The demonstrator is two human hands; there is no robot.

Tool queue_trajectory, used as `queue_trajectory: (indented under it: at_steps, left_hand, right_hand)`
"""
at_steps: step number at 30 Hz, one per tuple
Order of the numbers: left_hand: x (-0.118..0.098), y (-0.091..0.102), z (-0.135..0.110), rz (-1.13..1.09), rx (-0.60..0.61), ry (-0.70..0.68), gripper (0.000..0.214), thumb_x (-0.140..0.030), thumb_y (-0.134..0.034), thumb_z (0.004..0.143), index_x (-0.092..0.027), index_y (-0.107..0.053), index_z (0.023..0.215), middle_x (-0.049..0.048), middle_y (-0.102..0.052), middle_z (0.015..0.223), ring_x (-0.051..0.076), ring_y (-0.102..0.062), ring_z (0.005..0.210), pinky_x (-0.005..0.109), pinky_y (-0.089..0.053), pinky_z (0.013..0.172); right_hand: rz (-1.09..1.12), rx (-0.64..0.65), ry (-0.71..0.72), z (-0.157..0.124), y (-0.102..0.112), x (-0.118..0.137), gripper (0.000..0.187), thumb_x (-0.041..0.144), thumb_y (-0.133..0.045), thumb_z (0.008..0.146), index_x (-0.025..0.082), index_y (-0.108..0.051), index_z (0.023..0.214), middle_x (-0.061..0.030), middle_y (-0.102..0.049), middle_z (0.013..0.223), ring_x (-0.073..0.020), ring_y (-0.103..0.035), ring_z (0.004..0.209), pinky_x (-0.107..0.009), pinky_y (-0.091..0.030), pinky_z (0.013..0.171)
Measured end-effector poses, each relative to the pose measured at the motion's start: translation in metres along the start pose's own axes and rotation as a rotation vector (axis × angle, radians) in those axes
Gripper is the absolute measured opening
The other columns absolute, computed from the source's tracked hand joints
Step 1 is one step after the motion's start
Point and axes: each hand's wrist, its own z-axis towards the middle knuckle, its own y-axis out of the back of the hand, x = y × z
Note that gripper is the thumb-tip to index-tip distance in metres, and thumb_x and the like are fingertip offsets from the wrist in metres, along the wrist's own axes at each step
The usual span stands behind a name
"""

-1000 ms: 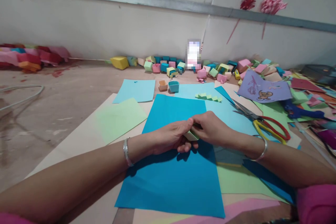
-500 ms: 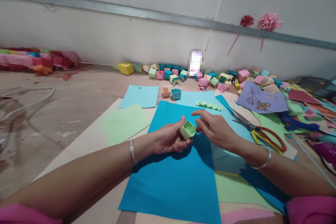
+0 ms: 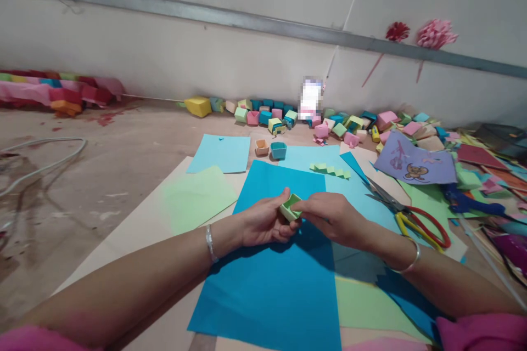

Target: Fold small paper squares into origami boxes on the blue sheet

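A small light green paper box (image 3: 290, 208) sits between both hands, above a large deep blue paper sheet (image 3: 272, 279). My left hand (image 3: 263, 222) grips the box from the left, thumb on its top edge. On the right side of the box, my right hand (image 3: 331, 216) pinches the rim with its fingertips. Each wrist wears a silver bangle. The box's opening faces up and toward me.
Red-and-yellow scissors (image 3: 411, 216) lie to the right on coloured sheets. A small orange box (image 3: 262, 147) and a teal box (image 3: 279, 149) stand beyond the blue sheet. Several coloured paper boxes (image 3: 288, 112) line the wall. A green zigzag strip (image 3: 329, 170) lies nearby. A cable (image 3: 41, 162) lies at the left.
A second ago both hands were closed round the box. Then my right hand let go and lifted away. Now it pinches the box's rim again.
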Motion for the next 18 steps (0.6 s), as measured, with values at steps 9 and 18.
queue_trajectory:
  at_steps: [9, 18]
  left_hand:
    - [0.018, -0.016, -0.002, 0.204, -0.23, -0.274, 0.055, -0.064, -0.052, 0.085, -0.015, -0.061, 0.108, -0.0013, -0.056, 0.063, 0.008, -0.046, 0.046, 0.019, -0.035, 0.044]
    - [0.016, -0.011, 0.004, 0.171, -0.126, -0.223, 0.062, -0.07, -0.034, 0.089, -0.013, -0.056, 0.101, 0.0055, -0.063, 0.069, 0.012, -0.055, 0.051, 0.021, -0.036, 0.045]
  right_hand:
    - [0.311, 0.121, -0.215, 0.0, -0.009, 0.021, 0.019, 0.032, -0.055, 0.093, 0.02, -0.07, 0.095, 0.0006, -0.071, 0.074, -0.0081, -0.055, 0.055, -0.018, -0.037, 0.056]
    - [0.067, -0.102, -0.281, 0.01, 0.019, 0.012, 0.027, 0.032, -0.051, 0.094, 0.018, -0.071, 0.085, -0.0024, -0.069, 0.073, -0.0111, -0.055, 0.06, -0.022, -0.038, 0.06]
